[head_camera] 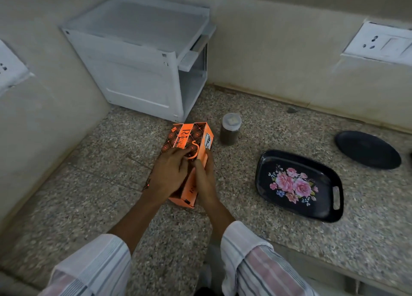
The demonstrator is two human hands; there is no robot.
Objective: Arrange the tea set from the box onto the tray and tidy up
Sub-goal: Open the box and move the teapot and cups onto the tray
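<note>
An orange and dark patterned tea-set box lies on the speckled granite counter, lengthwise away from me. My left hand rests on its top with fingers at an orange plastic handle loop. My right hand presses along the box's right orange side. The box's contents are hidden. To the right lies a black tray with pink flowers painted on it, nothing on it.
A lidded jar of dark brown powder stands just behind the box. A black plate sits at the far right. A white plastic cabinet fills the back corner. Wall sockets are on the wall.
</note>
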